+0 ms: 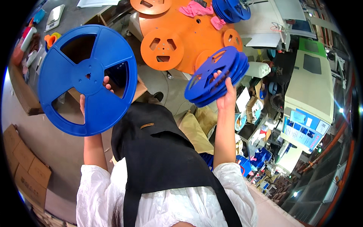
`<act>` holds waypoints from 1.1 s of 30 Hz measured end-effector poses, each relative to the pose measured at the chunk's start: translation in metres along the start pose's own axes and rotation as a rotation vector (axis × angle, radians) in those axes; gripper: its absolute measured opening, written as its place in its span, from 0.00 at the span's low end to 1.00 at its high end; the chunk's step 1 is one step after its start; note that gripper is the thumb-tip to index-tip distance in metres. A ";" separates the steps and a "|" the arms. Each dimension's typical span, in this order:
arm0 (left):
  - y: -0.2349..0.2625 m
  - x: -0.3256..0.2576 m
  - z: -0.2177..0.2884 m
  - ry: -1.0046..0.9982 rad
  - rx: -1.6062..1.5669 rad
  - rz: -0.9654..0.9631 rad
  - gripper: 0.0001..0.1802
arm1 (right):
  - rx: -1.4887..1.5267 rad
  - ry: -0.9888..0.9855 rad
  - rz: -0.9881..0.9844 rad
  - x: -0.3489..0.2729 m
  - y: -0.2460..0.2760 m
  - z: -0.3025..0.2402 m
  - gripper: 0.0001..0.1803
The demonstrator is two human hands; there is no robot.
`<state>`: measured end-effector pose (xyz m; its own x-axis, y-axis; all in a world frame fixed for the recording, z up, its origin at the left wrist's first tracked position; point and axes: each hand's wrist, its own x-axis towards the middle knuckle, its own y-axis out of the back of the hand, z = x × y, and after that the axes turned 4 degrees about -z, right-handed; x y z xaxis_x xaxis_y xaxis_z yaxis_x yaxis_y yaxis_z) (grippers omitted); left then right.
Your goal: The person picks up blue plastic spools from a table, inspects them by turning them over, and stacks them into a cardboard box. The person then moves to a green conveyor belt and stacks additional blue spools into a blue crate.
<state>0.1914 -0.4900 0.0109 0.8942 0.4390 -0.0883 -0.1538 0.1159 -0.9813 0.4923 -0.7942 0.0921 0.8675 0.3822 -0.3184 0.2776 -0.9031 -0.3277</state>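
Machine, large, cream with a green end panel (310, 85): we note it toward 3 o'clock. Round orange table (198, 39): at 12 o'clock, carrying discs, reels and cloth. Large round blue plastic reel (95, 72) with window cut-outs: held up at 10 o'clock, its flat face turned to us.

Tilted stack of smaller round blue plastic reels (228, 65): held up near 1 o'clock, well apart from the large reel. Flat round orange disc with three windows (163, 48): on the table, between 11 and 12 o'clock. Crumpled pink cloth (196, 8): far side of the table, 12 o'clock.

Hands: our right hand (225, 99) grips the stack by its lower edge, thumb at the rim, fingertips showing through a window. Our left hand (107, 84) pinches a solid sector of the large reel, thumb in one window, fingertips in the next; we cannot see its palm.
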 end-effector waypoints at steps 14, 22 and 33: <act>0.011 -0.038 -0.020 -0.067 0.019 0.255 0.40 | -0.894 0.208 0.148 0.178 -0.095 0.246 0.18; -0.009 -0.028 -0.016 -0.094 -0.032 0.295 0.39 | -0.473 0.014 0.131 0.134 -0.002 0.101 0.19; 0.004 0.025 -0.010 0.088 -0.075 0.048 0.41 | 0.296 0.065 0.042 -0.034 0.046 -0.051 0.28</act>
<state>0.2176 -0.4879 0.0033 0.9204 0.3621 -0.1472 -0.1685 0.0276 -0.9853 0.4966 -0.8593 0.1336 0.9030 0.3234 -0.2830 0.1164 -0.8179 -0.5634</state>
